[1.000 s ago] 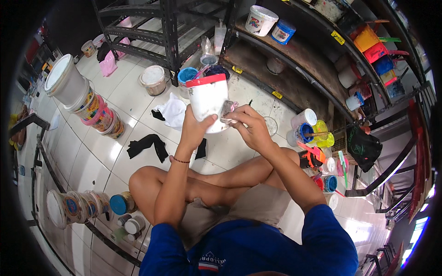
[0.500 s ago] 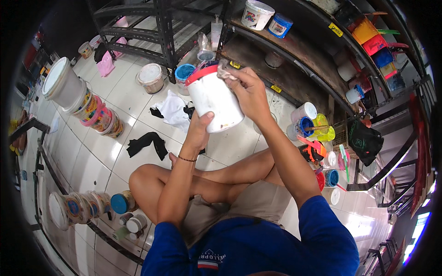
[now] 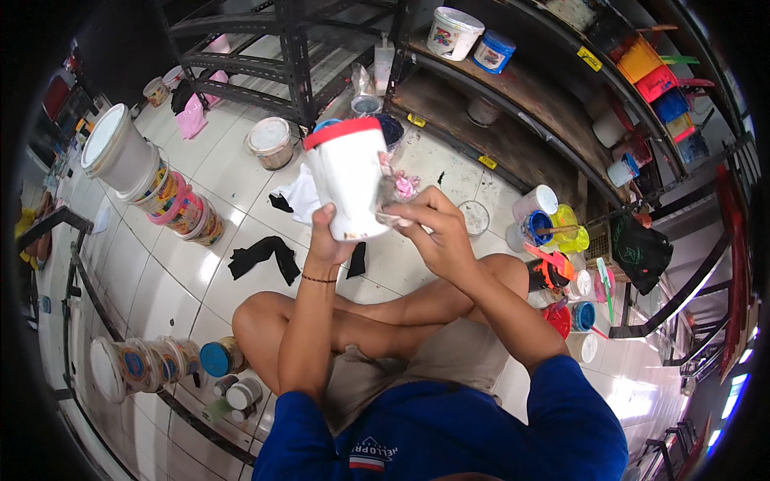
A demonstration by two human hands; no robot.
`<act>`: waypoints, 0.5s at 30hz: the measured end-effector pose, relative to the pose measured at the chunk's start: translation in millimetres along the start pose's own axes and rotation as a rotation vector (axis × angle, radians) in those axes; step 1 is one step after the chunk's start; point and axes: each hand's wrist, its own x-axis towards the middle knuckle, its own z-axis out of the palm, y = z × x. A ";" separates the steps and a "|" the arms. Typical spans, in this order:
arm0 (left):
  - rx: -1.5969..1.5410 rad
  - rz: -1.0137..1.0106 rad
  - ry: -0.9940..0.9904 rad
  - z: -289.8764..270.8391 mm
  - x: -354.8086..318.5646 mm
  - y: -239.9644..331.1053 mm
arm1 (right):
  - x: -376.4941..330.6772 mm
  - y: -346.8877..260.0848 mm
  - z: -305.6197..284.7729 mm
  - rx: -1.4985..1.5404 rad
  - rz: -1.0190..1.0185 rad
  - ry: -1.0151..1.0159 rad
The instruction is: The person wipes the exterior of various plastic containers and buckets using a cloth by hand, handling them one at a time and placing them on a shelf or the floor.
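Note:
A white plastic tub point(image 3: 346, 180) with a red rim is held up over my crossed legs, tilted a little. My left hand point(image 3: 327, 244) grips it low on the left, thumb on the near wall and its other fingers hidden beneath or behind. In my right hand point(image 3: 439, 240) a crumpled, stained rag point(image 3: 390, 200) is pinched between thumb and fingers, pressed to the tub's lower right side. A crumpled pink patch point(image 3: 407, 187) shows beside the rag; I cannot tell whether it belongs to it. The tub's inside is out of sight.
Stacked paint buckets point(image 3: 152, 180) stand on the tiles at left. A dark shelf point(image 3: 473, 100) spans the back right. Beside my right knee are several open paint pots point(image 3: 532, 224). A black cloth point(image 3: 265, 258), a white cloth point(image 3: 301, 196) and a lidded pail point(image 3: 269, 143) lie ahead-left.
My right hand and the rag have slid from the tub's red rim down its right side to near the bottom. The tub has shifted slightly left and stands more upright.

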 end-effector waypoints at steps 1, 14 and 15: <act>0.024 -0.006 -0.008 1.3 -0.2 -4.6 | 7.3 1.6 -1.6 -0.050 0.009 0.041; 0.081 0.054 0.117 13.9 -1.6 -8.5 | 34.5 3.2 -6.4 -0.147 0.119 0.136; 0.149 0.130 0.130 25.2 0.9 -12.3 | 33.2 1.6 -6.7 -0.200 0.175 0.172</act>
